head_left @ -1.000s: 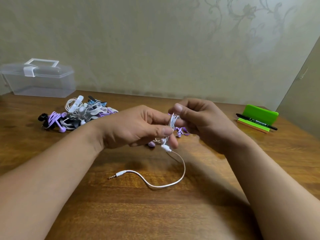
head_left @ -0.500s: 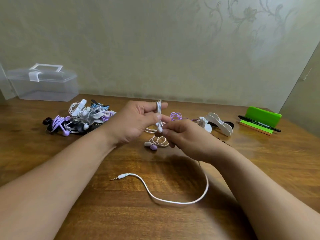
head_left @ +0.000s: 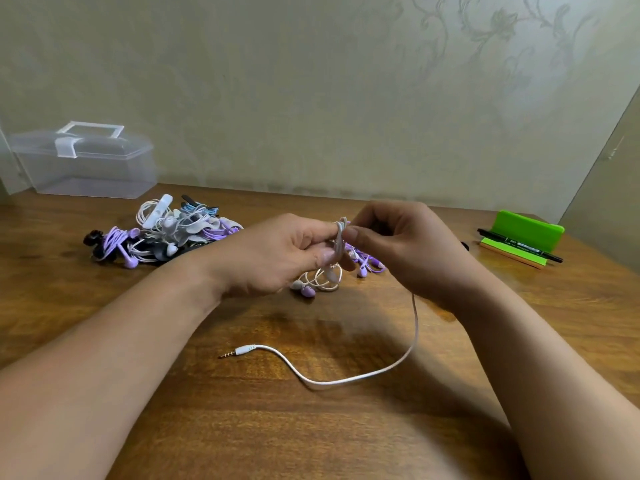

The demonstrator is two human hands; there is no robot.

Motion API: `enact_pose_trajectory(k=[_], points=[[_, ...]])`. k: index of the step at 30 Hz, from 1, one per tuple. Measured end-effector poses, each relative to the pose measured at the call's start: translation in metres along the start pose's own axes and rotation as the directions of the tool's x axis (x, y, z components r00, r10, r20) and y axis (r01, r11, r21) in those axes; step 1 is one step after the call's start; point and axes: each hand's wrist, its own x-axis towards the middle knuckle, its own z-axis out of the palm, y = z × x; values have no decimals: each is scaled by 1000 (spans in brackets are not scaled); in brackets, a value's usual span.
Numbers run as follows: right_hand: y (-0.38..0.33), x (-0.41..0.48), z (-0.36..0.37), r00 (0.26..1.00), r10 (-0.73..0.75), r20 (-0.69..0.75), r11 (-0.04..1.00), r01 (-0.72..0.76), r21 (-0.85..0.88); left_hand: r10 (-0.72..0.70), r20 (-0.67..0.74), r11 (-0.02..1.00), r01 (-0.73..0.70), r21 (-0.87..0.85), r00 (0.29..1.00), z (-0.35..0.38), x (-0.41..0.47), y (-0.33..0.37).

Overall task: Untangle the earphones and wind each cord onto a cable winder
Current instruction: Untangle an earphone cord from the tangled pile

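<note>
My left hand [head_left: 277, 254] pinches a white cable winder [head_left: 340, 242] wrapped with white cord, held upright above the table. Close on the right, my right hand [head_left: 401, 244] has its fingers curled on the white cord [head_left: 414, 327] by the winder's top. That cord hangs down from my right hand, loops over the wooden table [head_left: 346, 427] and ends in a jack plug [head_left: 239, 351]. Under my hands lie loose white earbuds [head_left: 311, 284] and a purple earphone [head_left: 367, 266].
A pile of wound earphones [head_left: 162, 233], white, purple, blue and black, sits at the left. Behind it stands a clear plastic box [head_left: 86, 164] with a handle. A green holder [head_left: 523, 233] with a black pen [head_left: 519, 245] is at the far right, near the wall.
My right hand has risen from below the winder to beside its top, carrying the cord round. The slack loop on the table has shifted right. My right hand now hides the spare winders.
</note>
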Motion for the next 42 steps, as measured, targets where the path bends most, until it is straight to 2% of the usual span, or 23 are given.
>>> enact_pose_trajectory(k=[4, 10, 15, 18, 22, 24, 26, 28, 30, 32, 34, 39, 42], points=[[2, 0, -2, 1000, 11, 21, 1000, -11, 1, -2, 79, 1000, 3, -10, 997, -1, -2, -2], [-1, -1, -3, 1000, 4, 17, 1000, -5, 24, -5, -8, 999, 4, -36, 1000, 0, -2, 2], [-3, 0, -6, 1000, -10, -8, 967, 12, 254, -74, 9, 992, 72, 99, 997, 4, -1, -1], [-2, -1, -6, 999, 22, 37, 896, -36, 443, -25, 76, 1000, 25, -2, 997, 7, 0, 2], [7, 2, 1, 985, 52, 166, 778, -144, 612, 34, 116, 969, -4, -247, 993, 5, -1, 2], [14, 4, 8, 975, 83, 204, 714, -201, 671, 62, 94, 929, -23, -369, 994, 4, -2, 4], [18, 5, 17, 969, 110, 219, 697, -232, 678, 67, 11, 870, -53, -491, 998, 4, -1, 4], [18, 4, 26, 963, 135, 234, 744, -255, 618, 7, -116, 823, -72, -563, 993, 1, 4, -1], [14, 2, 34, 959, 173, 223, 840, -262, 475, -49, -260, 823, -108, -557, 964, -4, 8, -7], [7, 0, 39, 960, 167, 226, 919, -235, 317, -89, -396, 874, -119, -470, 914, -8, 11, -12], [-1, -2, 41, 960, 151, 236, 955, -203, 215, -103, -490, 938, -79, -336, 865, -10, 11, -16], [-8, -1, 34, 991, 95, 89, 993, -88, -74, -18, -443, 1000, 5, -30, 896, -12, 10, -28], [-4, 1, 27, 998, 55, -28, 992, -58, -116, 3, -373, 995, 33, 90, 928, -12, 7, -26]])
